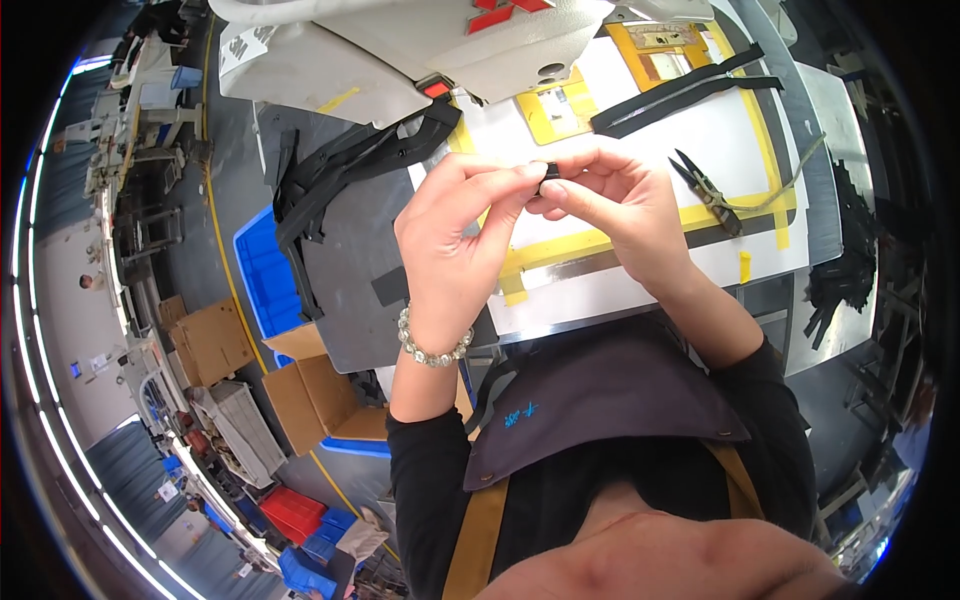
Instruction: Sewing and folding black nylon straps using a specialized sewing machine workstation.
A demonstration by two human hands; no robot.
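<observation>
Both my hands meet over the white, yellow-taped work surface (640, 180). Between their fingertips is a small black piece (549, 172), too small and covered to name. My left hand (450, 230) pinches it from the left, with a beaded bracelet on the wrist. From the right, my right hand (625, 205) grips it between thumb and fingers. Beyond my hands stands a pale sewing machine (400, 50). Right of my right hand lie black-bladed thread snips (705, 190). Farther back are black strips (680, 95) on the surface.
More black strips (370, 165) drape over the table's left side, above a blue bin (265, 270). An opened cardboard box (315, 390) stands on the floor at left. A dark bundle of strips (845, 260) hangs at the right. Yellow templates (555, 110) sit near the machine.
</observation>
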